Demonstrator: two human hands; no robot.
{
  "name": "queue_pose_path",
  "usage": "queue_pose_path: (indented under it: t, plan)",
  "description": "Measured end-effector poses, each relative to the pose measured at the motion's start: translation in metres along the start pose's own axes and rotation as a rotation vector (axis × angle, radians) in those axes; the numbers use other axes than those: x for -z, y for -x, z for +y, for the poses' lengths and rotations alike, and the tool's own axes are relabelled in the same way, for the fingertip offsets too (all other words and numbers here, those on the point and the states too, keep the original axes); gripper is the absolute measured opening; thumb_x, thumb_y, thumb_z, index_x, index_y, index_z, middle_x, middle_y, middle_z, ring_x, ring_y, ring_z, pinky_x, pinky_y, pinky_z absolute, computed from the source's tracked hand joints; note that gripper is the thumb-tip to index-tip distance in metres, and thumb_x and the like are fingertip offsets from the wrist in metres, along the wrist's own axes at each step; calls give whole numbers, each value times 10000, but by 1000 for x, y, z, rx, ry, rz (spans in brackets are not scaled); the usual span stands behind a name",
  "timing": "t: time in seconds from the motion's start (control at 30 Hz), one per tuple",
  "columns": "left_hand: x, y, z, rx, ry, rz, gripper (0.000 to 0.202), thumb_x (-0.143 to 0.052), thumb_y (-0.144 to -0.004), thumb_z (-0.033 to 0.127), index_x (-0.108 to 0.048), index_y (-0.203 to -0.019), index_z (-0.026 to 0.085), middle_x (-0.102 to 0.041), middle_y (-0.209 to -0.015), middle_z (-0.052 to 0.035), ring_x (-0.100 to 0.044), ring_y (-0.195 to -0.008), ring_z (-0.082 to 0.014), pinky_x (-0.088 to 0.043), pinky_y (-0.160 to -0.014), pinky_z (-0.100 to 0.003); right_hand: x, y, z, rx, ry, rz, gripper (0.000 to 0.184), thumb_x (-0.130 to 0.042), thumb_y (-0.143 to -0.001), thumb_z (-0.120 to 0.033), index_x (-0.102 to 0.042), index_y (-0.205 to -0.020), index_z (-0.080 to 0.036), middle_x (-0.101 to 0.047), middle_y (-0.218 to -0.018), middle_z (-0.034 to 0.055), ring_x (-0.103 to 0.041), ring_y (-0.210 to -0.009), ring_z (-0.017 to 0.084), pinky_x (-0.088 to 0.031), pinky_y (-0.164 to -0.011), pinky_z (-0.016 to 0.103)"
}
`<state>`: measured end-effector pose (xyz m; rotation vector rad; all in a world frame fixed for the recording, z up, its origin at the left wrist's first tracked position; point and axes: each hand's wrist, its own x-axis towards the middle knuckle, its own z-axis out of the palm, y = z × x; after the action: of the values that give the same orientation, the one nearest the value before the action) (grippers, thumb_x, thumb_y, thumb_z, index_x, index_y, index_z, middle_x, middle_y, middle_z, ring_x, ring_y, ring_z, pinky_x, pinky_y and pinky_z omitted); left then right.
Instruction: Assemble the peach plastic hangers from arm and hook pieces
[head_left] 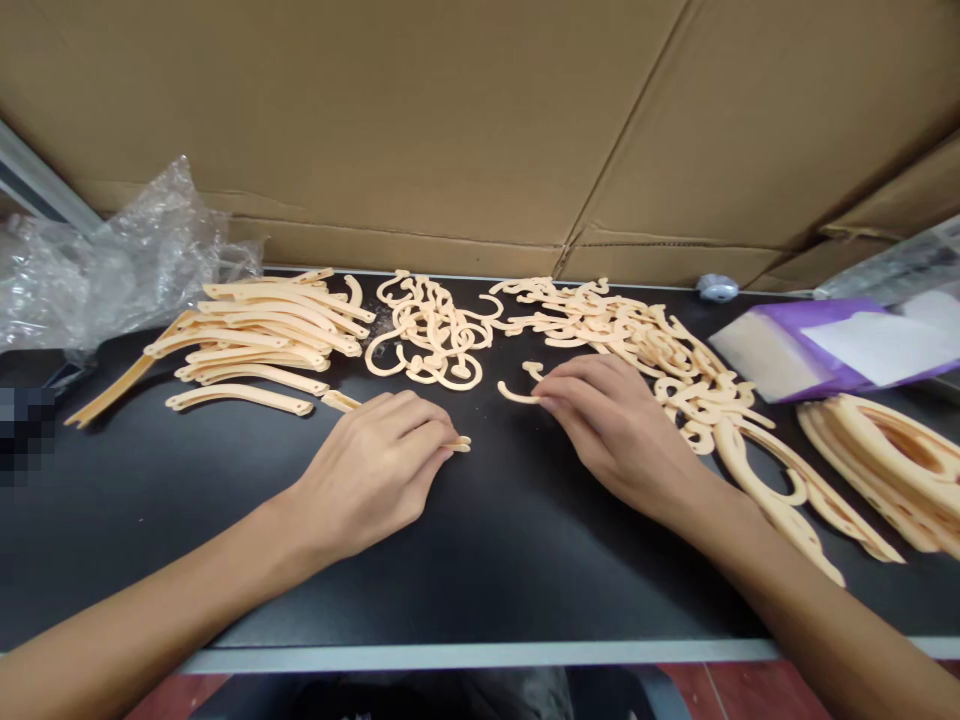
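My left hand (382,465) is closed around a cream plastic arm strip (341,401). One end sticks out behind the fingers and its forked-looking tip shows past the thumb; the middle is hidden. To the right, my right hand (607,425) pinches a cream plastic hook (516,394), its curved end pointing left. The two pieces are apart. Beyond my left hand lies a pile of similar curved arm strips (262,325) with holes at their ends. Round hooks (457,370) are heaped in the middle, and S-shaped hooks (622,325) spread out behind my right hand.
Clear crumpled plastic wrap (142,260) lies at the back left. A purple-and-white packet (817,345) and stacked cream frames (892,470) are on the right of the black table (495,590). Longer cream pieces (780,500) lie beside my right forearm. Cardboard (375,120) stands behind.
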<state>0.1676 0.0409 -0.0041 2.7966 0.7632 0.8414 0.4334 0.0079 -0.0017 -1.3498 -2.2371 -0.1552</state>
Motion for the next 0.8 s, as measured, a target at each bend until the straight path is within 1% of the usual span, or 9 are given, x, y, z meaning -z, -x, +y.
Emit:
queue_pose_path:
  t: [0.07,0.13,0.23,0.4,0.57,0.7,0.8]
  plan:
    - [-1,1,0,13,-3,-9,106,-559,-951,144,-664,-935,147,-711,-896,-66,-639,-819,-185,-528,-770,-345,4,-2,-2,-10,-23,106,169,-466,-1007,-203,-629,-1043,-223,-695,-961,82,-633,-918,228,-507,-843,391]
    - [-1,2,0,22,-6,-20,96,-560,-948,144,-654,-930,148,-700,-875,-62,-630,-809,-187,-522,-759,-344,8,-3,-3,-56,-19,199,165,-454,-1010,-200,-612,-1035,-240,-704,-906,61,-655,-849,213,-513,-785,359]
    - [0,2,1,28,-5,-31,88,-558,-949,147,-641,-922,151,-685,-861,-57,-617,-791,-184,-515,-736,-334,7,-1,-4,-98,16,261,145,-460,-1007,-199,-597,-1037,-235,-720,-883,51,-675,-782,197,-505,-705,323]
    - [0,0,0,-5,-2,-35,91,-555,-947,130,-640,-967,155,-691,-894,-56,-618,-809,-184,-518,-757,-332,1,2,-7,-24,112,221,154,-446,-1007,-185,-596,-1032,-206,-702,-796,52,-658,-721,200,-483,-672,325]
    - [-1,0,0,-32,-23,-29,99,-565,-939,112,-644,-989,145,-703,-911,-56,-617,-817,-185,-524,-774,-344,0,3,-10,55,131,248,126,-492,-974,-150,-598,-1033,-182,-693,-789,68,-645,-713,203,-477,-668,334]
    - [-2,0,0,-19,-27,-32,105,-550,-952,130,-651,-979,142,-704,-894,-64,-622,-813,-185,-529,-761,-337,-1,3,-11,57,124,222,157,-506,-950,-132,-589,-1070,-188,-696,-805,62,-652,-722,205,-492,-678,338]
    - [-2,-2,1,-18,-23,-21,105,-554,-951,139,-656,-974,137,-706,-885,-68,-628,-806,-185,-532,-746,-330,-4,4,-12,48,78,191,154,-518,-926,-128,-597,-1044,-188,-692,-788,50,-658,-708,205,-505,-671,338]
